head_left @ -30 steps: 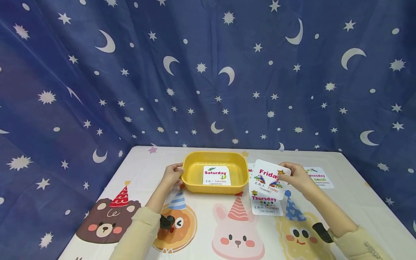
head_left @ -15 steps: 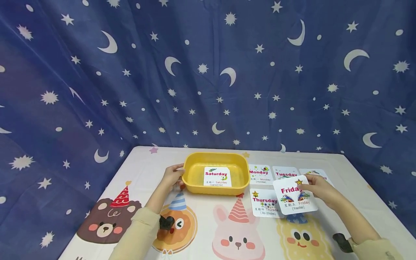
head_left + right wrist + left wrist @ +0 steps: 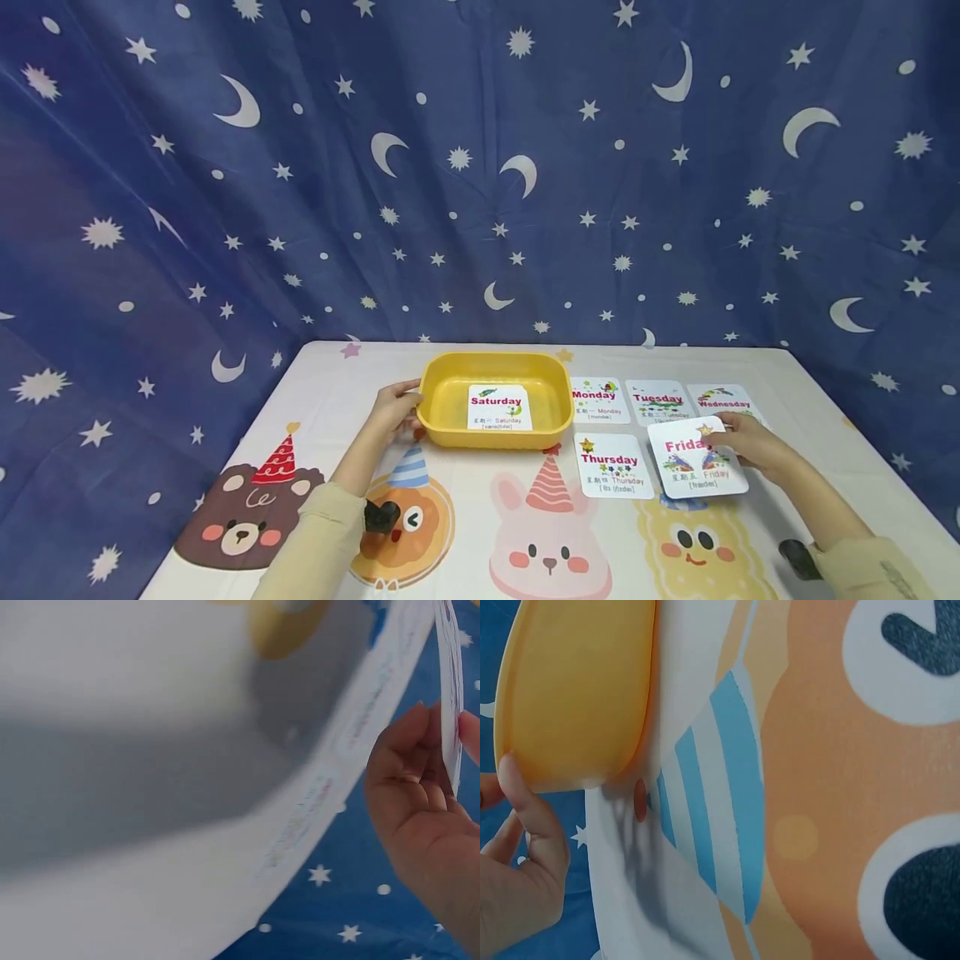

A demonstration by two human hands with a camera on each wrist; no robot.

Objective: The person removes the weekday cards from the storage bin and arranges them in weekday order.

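Yellow tray point(image 3: 495, 439) and Friday card point(image 3: 692, 464) in pinching hands point(image 3: 393, 406) point(image 3: 757, 448), Wednesday card point(image 3: 723, 397) partly hidden behind

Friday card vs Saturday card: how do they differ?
The Friday card is pinched in the right hand; no hand touches the Saturday card. The Saturday card lies in the yellow tray; the Friday card is outside it. Both are white with a red English day name.

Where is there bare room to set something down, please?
Bare tablecloth lies between its left edge and the left hand, and in front of the yellow tray and Thursday card. Right of the tray is crowded: Monday card, Tuesday card and Wednesday card, plus the right hand holding the Friday card.
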